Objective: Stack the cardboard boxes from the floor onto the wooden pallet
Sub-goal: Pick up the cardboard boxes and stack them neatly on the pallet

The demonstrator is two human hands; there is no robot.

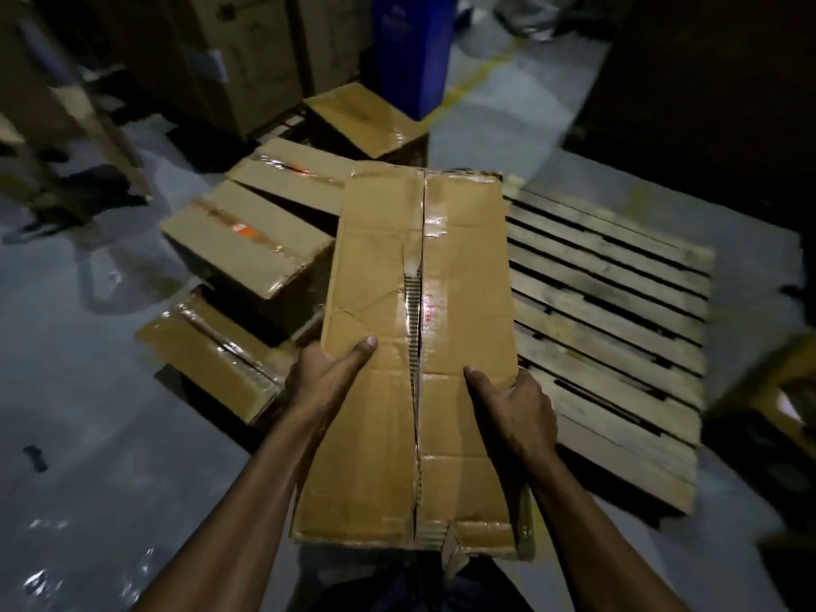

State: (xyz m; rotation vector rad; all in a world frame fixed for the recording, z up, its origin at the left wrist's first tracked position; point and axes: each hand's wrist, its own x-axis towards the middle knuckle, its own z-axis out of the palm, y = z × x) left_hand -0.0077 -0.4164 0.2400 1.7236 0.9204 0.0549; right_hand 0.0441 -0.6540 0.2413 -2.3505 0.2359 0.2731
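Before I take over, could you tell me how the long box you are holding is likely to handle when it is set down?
The long box is probably rather floppy along its top: the centre seam has split and the tape is torn. Both the left hand and the right hand grip its sides, so it likely needs two-handed support. The glossy tape may be slippery.

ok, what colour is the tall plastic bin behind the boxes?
Blue: the tall plastic bin stands upright at top centre of the head view.
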